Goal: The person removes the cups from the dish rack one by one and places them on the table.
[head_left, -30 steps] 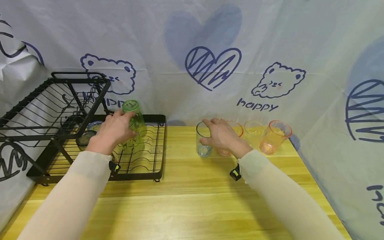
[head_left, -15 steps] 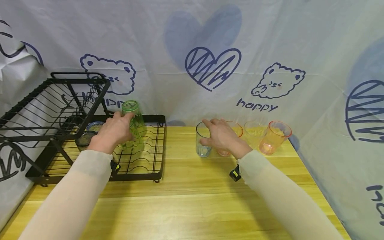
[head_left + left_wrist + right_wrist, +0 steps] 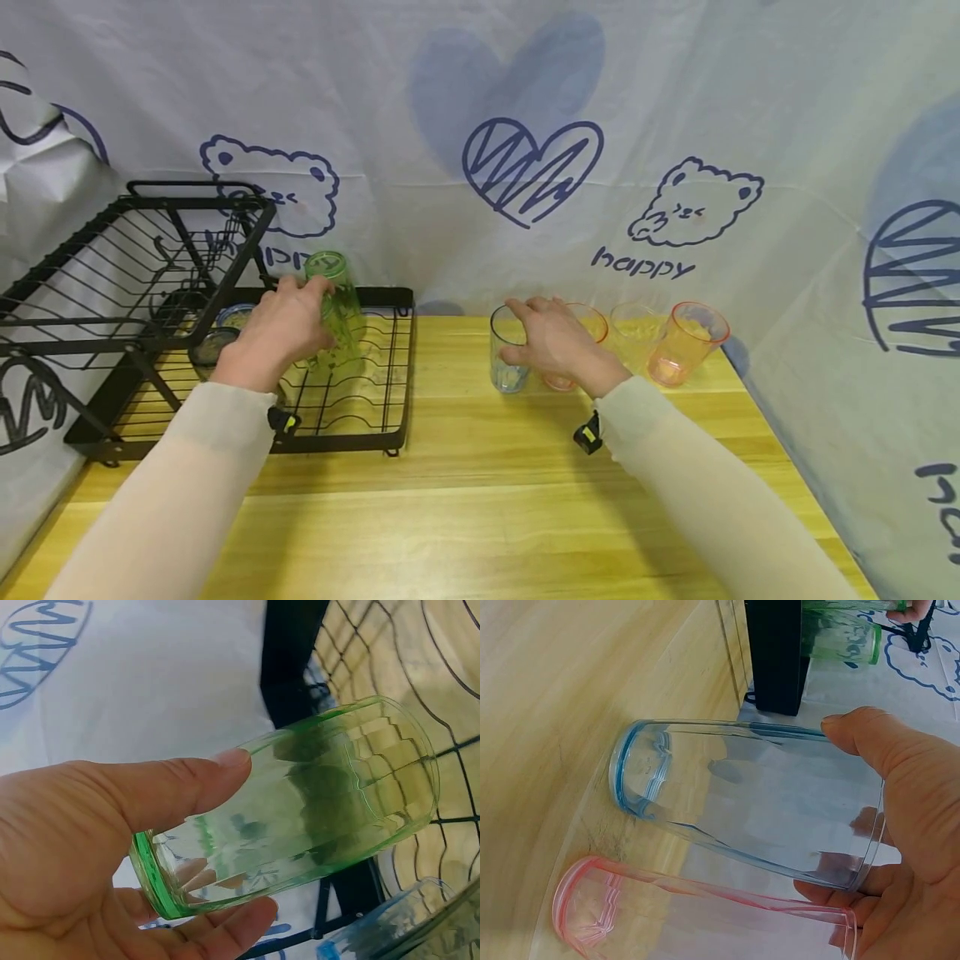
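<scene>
The left hand (image 3: 281, 327) grips a green glass (image 3: 300, 821), the right hand (image 3: 557, 337) a blue glass (image 3: 769, 806), with "happy" lettering (image 3: 642, 262) behind.

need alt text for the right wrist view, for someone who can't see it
A person's right hand grips a tall, clear blue tumbler near its rim, on a pale wooden table. A clear pink tumbler stands beside it, with a black rack and clear green tumblers behind.

A wood-grain surface (image 3: 480, 517) carries a black dish rack (image 3: 345, 442) on the left. Right of it stand a blue glass (image 3: 509, 377), a pink glass (image 3: 596, 323), a clear glass (image 3: 634, 327) and an orange glass (image 3: 684, 350).
</scene>
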The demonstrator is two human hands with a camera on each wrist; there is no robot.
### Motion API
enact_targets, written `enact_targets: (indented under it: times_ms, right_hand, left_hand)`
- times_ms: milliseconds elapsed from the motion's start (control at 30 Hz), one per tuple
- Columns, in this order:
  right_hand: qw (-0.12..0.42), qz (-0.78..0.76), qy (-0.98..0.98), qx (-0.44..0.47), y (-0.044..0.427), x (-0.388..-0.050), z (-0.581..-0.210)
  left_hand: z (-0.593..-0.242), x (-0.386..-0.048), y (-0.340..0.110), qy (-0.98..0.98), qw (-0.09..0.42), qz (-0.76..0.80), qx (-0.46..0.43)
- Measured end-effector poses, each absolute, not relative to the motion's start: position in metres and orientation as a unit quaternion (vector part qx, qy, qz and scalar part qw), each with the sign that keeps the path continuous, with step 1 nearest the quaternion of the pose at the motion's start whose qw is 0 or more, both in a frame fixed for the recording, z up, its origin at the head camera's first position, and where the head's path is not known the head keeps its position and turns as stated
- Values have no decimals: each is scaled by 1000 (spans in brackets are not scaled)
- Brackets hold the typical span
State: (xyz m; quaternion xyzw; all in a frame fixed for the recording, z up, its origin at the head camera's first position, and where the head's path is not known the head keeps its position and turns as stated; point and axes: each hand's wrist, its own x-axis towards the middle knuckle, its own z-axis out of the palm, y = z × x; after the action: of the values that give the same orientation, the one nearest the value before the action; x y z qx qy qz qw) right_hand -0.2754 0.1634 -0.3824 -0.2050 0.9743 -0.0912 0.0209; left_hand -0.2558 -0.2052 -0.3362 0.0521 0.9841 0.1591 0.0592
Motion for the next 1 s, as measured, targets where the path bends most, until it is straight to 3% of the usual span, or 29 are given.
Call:
enact_targets:
  times_ms: [367,500,800,1000]
  right_hand:
    - [18,-94,974,-207,165,-273,-380]
    - [6,-97,973,-209,165,-269,-379]
    - [-60,-137,965,-216,168,-255,-378]
    - [-145,-201,936,-248,164,-238,-380]
  left_hand:
    - [-327,-226,-197,977,-3,208,48]
    - [-325,-214,-195,971,-4,235,31]
    - [-331,-193,-191,948,17,318,14]
    - [-345,-180,-189,914,52,403,4]
